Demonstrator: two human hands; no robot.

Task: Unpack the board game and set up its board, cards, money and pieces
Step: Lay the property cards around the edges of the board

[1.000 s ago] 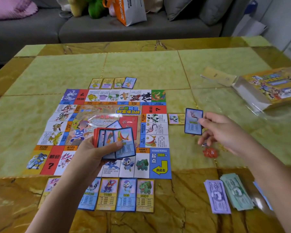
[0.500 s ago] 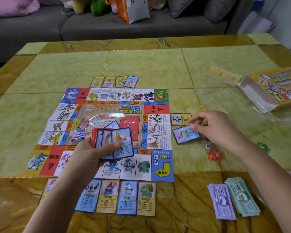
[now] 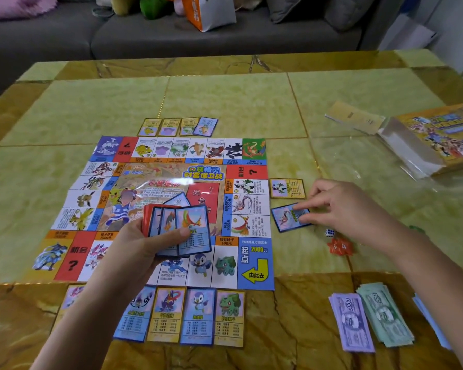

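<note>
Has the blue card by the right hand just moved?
Yes. The blue card came down flat onto the table, right of the board, next to the yellow card.

Purple banknotes [image 3: 352,322], green banknotes [image 3: 384,315]

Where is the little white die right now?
In the head view, the die lies on the table right of the board, between the blue card and the red piece, beside the right hand.

Board [image 3: 155,180]: "起点", "2000元", "由此去" on blue corner; "机会" and "?" on red squares; "财富保卫战" at centre; purple notes [image 3: 352,323]: "5000".
</note>
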